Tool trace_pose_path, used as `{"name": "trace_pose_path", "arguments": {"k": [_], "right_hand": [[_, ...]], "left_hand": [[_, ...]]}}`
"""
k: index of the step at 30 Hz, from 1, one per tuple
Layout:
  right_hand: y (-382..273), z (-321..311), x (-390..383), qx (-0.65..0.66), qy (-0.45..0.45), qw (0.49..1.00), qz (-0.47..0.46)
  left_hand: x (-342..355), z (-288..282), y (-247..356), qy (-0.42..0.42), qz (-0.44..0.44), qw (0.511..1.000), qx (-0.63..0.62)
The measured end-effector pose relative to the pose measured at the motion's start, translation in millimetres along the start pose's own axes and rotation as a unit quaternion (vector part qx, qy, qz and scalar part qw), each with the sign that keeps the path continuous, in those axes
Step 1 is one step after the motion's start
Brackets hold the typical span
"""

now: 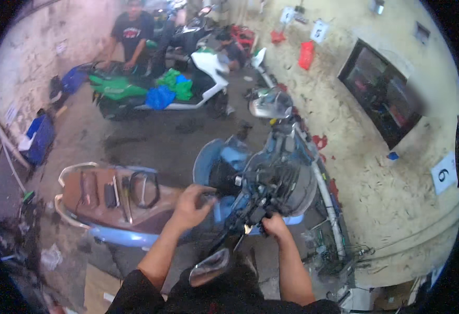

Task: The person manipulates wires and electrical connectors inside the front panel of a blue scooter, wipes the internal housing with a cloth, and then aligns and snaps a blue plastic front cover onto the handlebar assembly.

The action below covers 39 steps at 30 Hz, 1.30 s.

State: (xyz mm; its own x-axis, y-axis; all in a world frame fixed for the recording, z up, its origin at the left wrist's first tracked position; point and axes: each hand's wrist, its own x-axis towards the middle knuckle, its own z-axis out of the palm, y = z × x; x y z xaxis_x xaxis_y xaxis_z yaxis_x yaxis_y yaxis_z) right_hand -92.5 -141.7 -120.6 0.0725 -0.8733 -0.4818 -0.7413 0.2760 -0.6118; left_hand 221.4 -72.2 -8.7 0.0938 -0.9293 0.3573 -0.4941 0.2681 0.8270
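Observation:
A partly stripped light-blue scooter [127,235] lies across the lower middle, its exposed front housing [216,157] on the right. My right hand [275,226] is wrapped on the dark handlebar [261,204] below that housing. Just above the scooter's brown seat, my left hand [192,206] has curled fingers around a small dark object I cannot make out. Loose black parts [144,191] and metal strips lie on the seat [77,196]. A mirror [208,267] hangs near my body.
A co-worker [131,36] stands behind a white-and-green scooter [208,68] with cloths on it; another crouches behind [229,52]. Blue crates [38,138] line the left wall. A long pipe [326,204] runs beside the right wall [391,209]. Cardboard [98,288] lies lower left.

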Motion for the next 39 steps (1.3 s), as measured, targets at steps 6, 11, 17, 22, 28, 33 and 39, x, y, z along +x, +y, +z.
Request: {"name": "trace_pose_path", "arguments": {"k": [6,11,17,22,28,33,39], "right_hand": [[-7.9,-6.9,-4.2,-0.044,0.076,0.99,-0.107],[-4.7,-4.4,-14.1,0.024,0.004,1.0,0.012],[-35.2,-4.7,-25.2,0.006,0.015,1.0,-0.009],[-31.4,-14.4,-30.8,0.039,0.037,0.999,0.002],[-6.5,-5.8,-18.2,0.047,0.067,0.995,-0.064],[-40.2,-18.7,-40.6,0.066,0.027,0.997,-0.034],[-54.0,-24.8,-40.3,0.113,0.002,0.993,-0.017]], "left_hand": [[71.3,52.3,3.4,-0.058,0.172,0.972,0.153],[83.1,79.4,-12.7,-0.239,0.092,0.95,0.176],[82.0,81.8,-32.6,-0.219,0.042,0.967,0.125],[77.4,81.3,-12.5,-0.263,0.011,0.963,0.054],[80.0,98.1,-32.0,-0.203,-0.007,0.976,0.082],[95.9,82.2,10.3,-0.193,0.014,0.974,0.115],[115.5,69.2,78.4,-0.248,0.128,0.953,0.118]]}}
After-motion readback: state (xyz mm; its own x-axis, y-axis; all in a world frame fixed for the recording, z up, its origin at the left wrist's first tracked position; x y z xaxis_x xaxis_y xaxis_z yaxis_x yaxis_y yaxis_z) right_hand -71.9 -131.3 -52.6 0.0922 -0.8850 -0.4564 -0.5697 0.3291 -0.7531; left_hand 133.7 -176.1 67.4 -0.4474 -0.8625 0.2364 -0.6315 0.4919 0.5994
